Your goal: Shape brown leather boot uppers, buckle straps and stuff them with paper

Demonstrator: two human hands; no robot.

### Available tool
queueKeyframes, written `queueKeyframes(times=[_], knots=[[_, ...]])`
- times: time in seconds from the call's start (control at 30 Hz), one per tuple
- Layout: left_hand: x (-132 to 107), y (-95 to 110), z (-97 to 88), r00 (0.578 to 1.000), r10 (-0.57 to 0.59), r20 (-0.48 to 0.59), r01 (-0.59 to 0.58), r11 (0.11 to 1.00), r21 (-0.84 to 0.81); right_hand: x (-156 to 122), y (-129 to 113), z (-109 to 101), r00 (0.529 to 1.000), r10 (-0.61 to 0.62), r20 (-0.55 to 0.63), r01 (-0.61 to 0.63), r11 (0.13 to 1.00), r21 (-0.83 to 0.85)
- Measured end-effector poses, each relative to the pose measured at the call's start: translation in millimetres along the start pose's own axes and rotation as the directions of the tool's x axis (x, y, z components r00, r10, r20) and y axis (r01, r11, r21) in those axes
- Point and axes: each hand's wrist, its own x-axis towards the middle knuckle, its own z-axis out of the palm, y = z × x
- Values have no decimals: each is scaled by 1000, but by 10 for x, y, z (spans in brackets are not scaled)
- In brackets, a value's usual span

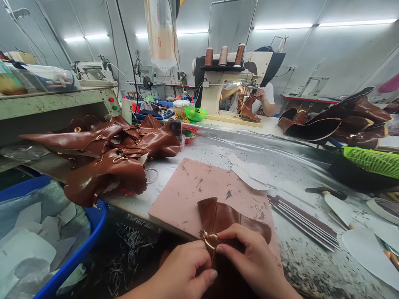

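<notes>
Head — plastic bag (pixel 162 29), red print (pixel 159 41) illegible

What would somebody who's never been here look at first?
Probably the left hand and right hand at the bottom middle, working at a shiny gold-coloured ring on a brown piece. Then maybe the big glossy heap of brown pieces on the left, and the three thread spools standing atop the pale sewing machine at the upper middle.
</notes>
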Motion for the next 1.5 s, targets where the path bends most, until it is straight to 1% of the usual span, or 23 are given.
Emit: queueKeyframes(times=[0.13, 0.27, 0.33, 0.4, 0.47, 0.57, 0.67, 0.77, 0.83, 0.87, 0.93, 0.97, 1.03, 1.1, 1.17, 1.2, 1.27, 1.3, 1.33, 1.37, 1.4, 1.43, 1.5], knots=[[-19, -41, -67, 999, -40, 37, 39, 999, 35, 24, -25, -71, 997, 56, 54, -58, 998, 31], [39, -57, -227, 992, -116, 38, 107, 975, 197, 49, -72, -160, 984, 111, 142, -124, 988, 88], [111, -47, -310, 999, -45, -30, 50, 976, 211, 47, -89, -182, 980, 100, 174, -121, 986, 112], [203, -40, -355, 995, 96, -33, -88, 979, 186, 33, -101, -192, 979, 76, 191, -100, 987, 123], [298, -44, -353, 981, 184, 55, -190, 967, 168, 12, -108, -201, 978, 64, 199, -89, 988, 123], [411, -70, -295, 975, 170, 146, -192, 970, 149, -15, -105, -222, 977, 80, 199, -102, 990, 101], [470, -94, -239, 981, 142, 135, -152, 986, 69, -11, -78, -240, 976, 87, 198, -108, 989, 99], [473, -106, -220, 988, 87, 127, -75, 992, -103, 7, -17, -274, 973, 66, 222, -90, 991, 98], [456, -111, -234, 994, 31, 109, -2, 966, -257, -10, 40, -331, 990, 55, 129, -55, 998, 3], [452, -112, -254, 997, -8, 83, 35, 940, -339, -33, 70, -370, 999, 32, 18, -31, 997, -64], [478, -101, -327, 996, -83, -16, 65, 877, -476, -98, 114, -443, 977, -84, -195, 48, 982, -182], [519, -83, -382, 990, -106, -88, 45, 855, -517, -129, 123, -461, 963, -153, -221, 102, 968, -229], [662, -16, -526, 968, -85, -234, -41, 873, -487, -145, 114, -430, 962, -262, -80, 226, 924, -307], [839, 93, -696, 950, -21, -311, -100, 924, -370, -63, 87, -311, 955, -287, 81, 293, 855, -427], [941, 224, -844, 930, 20, -368, -131, 952, -278, 112, 69, -160, 968, -252, 11, 208, 773, -599], [933, 285, -885, 903, 46, -427, -155, 962, -224, 217, 64, -98, 978, -207, -31, 133, 731, -669], [789, 365, -851, 827, 140, -544, -220, 972, -85, 415, 50, -25, 991, -96, -89, -4, 657, -754], [677, 371, -768, 787, 260, -559, -272, 960, 63, 492, 36, -16, 995, -38, -93, -48, 635, -771], [566, 348, -645, 805, 370, -463, -327, 929, 173, 549, 16, -20, 996, 6, -88, -73, 628, -775], [475, 298, -497, 868, 431, -246, -379, 896, 233, 587, -7, -34, 996, 34, -77, -81, 633, -770], [420, 228, -342, 906, 422, -31, -396, 872, 286, 606, -29, -52, 997, 52, -61, -80, 644, -761], [411, 144, -199, 913, 405, 55, -401, 862, 308, 612, -46, -73, 997, 58, -49, -75, 655, -752], [518, -28, -15, 949, 314, -31, -278, 878, 389, 603, -43, -113, 999, -7, -53, -34, 677, -735]])
